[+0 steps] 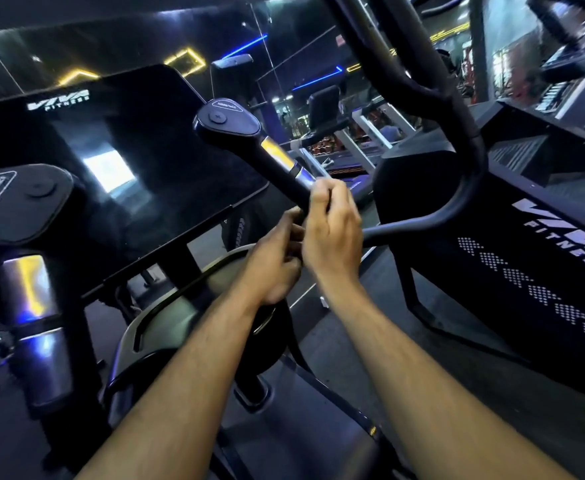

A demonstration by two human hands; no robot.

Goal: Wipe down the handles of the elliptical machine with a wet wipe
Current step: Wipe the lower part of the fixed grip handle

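The elliptical's right fixed handle (277, 157) is a black bar with a shiny metal sensor strip and a flat cap on top, slanting down toward me at centre. My right hand (332, 233) is curled around its lower part just below the metal strip. My left hand (275, 261) is closed around the same bar right beneath, touching my right palm. No wet wipe can be made out; anything between my fingers is hidden. The left fixed handle (31, 289), also with a metal strip, stands untouched at the far left.
The dark console screen (111, 150) marked VIVA FITNESS fills the upper left. A thick curved moving arm (422, 81) sweeps down on the right behind my hands. A neighbouring black machine (543, 265) stands close at right. The grey machine housing (166, 317) lies under my forearms.
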